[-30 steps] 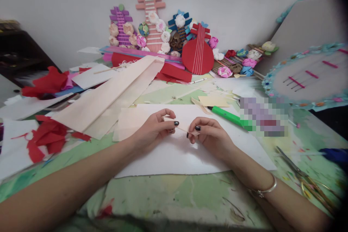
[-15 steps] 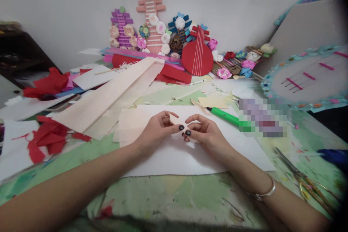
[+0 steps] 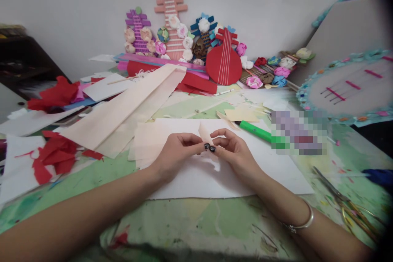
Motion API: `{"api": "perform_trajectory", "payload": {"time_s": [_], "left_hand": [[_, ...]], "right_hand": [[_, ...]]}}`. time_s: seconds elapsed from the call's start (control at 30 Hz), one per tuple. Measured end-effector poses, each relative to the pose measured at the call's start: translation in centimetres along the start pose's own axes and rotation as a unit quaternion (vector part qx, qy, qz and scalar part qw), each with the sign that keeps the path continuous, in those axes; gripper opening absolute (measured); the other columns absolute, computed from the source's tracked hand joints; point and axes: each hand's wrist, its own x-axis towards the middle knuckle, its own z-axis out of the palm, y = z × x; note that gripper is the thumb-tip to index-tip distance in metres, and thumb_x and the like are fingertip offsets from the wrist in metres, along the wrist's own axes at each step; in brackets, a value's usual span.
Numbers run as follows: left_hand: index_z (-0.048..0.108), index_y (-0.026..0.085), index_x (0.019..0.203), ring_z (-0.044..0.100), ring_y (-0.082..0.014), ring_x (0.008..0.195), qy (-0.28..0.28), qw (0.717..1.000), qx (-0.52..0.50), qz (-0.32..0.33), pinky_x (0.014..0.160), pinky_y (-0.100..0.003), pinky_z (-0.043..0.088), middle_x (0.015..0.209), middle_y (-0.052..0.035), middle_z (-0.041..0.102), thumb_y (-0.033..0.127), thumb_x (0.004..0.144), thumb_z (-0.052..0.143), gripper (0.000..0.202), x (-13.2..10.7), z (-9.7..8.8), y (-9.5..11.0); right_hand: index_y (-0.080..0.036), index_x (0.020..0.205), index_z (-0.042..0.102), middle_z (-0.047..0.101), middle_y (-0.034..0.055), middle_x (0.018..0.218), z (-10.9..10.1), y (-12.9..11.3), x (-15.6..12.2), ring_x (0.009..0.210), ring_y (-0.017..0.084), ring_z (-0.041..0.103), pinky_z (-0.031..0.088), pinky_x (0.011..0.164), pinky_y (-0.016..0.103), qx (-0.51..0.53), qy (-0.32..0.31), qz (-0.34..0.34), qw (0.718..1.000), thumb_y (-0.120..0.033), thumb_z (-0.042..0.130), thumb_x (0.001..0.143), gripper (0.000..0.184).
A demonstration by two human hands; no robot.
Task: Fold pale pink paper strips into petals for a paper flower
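Note:
A small piece of cream paper (image 3: 204, 133) is pinched between my two hands, its upper end sticking up above the thumbs. My left hand (image 3: 181, 149) closes on it from the left, thumb against curled fingers. From the other side my right hand (image 3: 231, 149) grips it too, and the two dark-nailed thumbs meet tip to tip. The paper's lower part is hidden behind the fingers. Both hands hover over a white sheet (image 3: 190, 182) on the table. Cream paper pieces (image 3: 144, 141) lie at that sheet's left side.
Scissors (image 3: 344, 202) and a green glue-like tube (image 3: 258, 131) lie to the right, near a pixelated patch. Large folded cream paper (image 3: 123, 114) and red crepe scraps (image 3: 55, 155) cover the left. Decorated paper instruments, including a red one (image 3: 224, 63), line the wall.
The paper piece has turned more upright between my fingers. My thumbs have come together, and my left fingers have lowered and curled in.

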Motion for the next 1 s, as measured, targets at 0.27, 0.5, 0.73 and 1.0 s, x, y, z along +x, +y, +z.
{"api": "perform_trajectory", "payload": {"time_s": [0.27, 0.5, 0.73, 1.0], "left_hand": [[0.068, 0.015, 0.058, 0.049, -0.0104, 0.055, -0.091, 0.994, 0.052, -0.013, 0.055, -0.023, 0.035, 0.056, 0.0011, 0.060, 0.019, 0.063, 0.074, 0.008, -0.1, 0.2, 0.5], [0.067, 0.017, 0.071, 0.057, -0.0139, 0.070, -0.061, 0.977, 0.157, 0.128, 0.064, -0.025, 0.042, 0.075, -0.0013, 0.067, 0.025, 0.074, 0.069, 0.009, -0.1, 0.2, 0.4], [0.065, 0.016, 0.074, 0.062, -0.0143, 0.073, -0.052, 0.971, 0.151, 0.176, 0.068, -0.024, 0.048, 0.074, -0.0021, 0.067, 0.025, 0.080, 0.067, 0.010, -0.4, -0.2, 0.4], [0.063, 0.017, 0.081, 0.068, -0.0168, 0.070, -0.048, 0.978, 0.108, 0.172, 0.069, -0.028, 0.052, 0.075, -0.0030, 0.070, 0.026, 0.080, 0.069, 0.011, -0.2, -0.4, 0.1]], "right_hand": [[-0.024, 0.110, 0.057, 0.058, 0.0009, 0.085, 0.2, -0.9, -0.2, 0.081, 0.015, 0.056, 0.046, 0.071, 0.028, -0.012, -0.041, -0.072, 0.996, -0.025, 0.072, 0.076, 0.037], [-0.024, 0.104, 0.061, 0.060, -0.0008, 0.083, -0.2, -1.2, -0.3, 0.068, 0.010, 0.056, 0.047, 0.067, 0.026, -0.005, -0.006, -0.081, 0.997, -0.022, 0.073, 0.075, 0.032], [-0.021, 0.091, 0.065, 0.062, 0.0010, 0.083, -0.6, -1.2, -0.1, 0.076, 0.013, 0.059, 0.051, 0.069, 0.027, -0.045, 0.044, -0.107, 0.992, -0.025, 0.075, 0.072, 0.022], [-0.021, 0.083, 0.065, 0.061, 0.0011, 0.084, -0.6, -1.4, -0.2, 0.078, 0.013, 0.058, 0.048, 0.066, 0.026, -0.061, 0.057, -0.112, 0.990, -0.024, 0.076, 0.070, 0.018]]}}
